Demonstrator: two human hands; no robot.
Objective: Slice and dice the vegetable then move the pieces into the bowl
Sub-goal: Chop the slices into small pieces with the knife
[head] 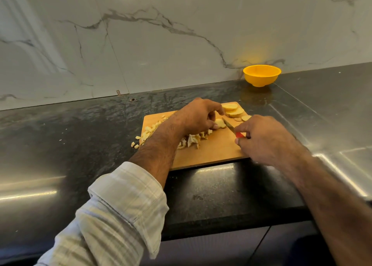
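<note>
Vegetable slice pinched, knife gripped

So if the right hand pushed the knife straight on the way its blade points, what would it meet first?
Probably the pale vegetable slice that the left hand pins on the wooden cutting board; the right hand aims the red-handled knife at it, though depth is unclear.

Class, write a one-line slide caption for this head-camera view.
Left hand steadies a slice while right hand works the knife; yellow bowl waits.

Yellow bowl, red-handled knife, veined marble wall
</note>
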